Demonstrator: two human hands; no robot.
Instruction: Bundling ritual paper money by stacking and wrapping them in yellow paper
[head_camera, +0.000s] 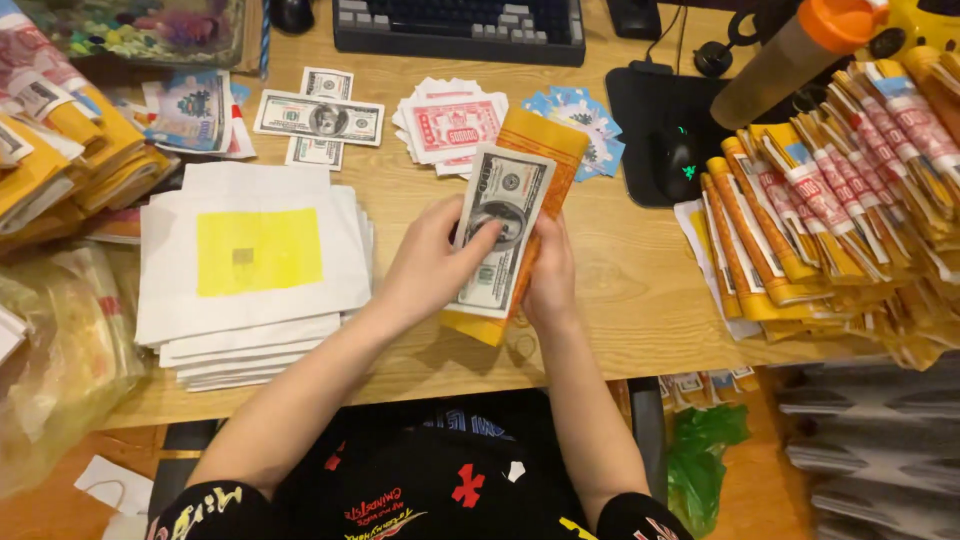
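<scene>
Paper banknotes (500, 225) on orange sheets (545, 150), both hands (430, 265) holding.

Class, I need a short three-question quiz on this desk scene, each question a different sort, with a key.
1. True or false: both hands hold one bundle of banknote-style sheets over a yellow paper stack.
2. What lies to the left of the hands? A) white sheets with a yellow square B) a keyboard C) a green bag
3. Name the lit black device on the dark pad.

Key:
1. True: left hand and right hand grip the banknote bundle.
2. A, the white sheet stack.
3. The computer mouse.
</scene>
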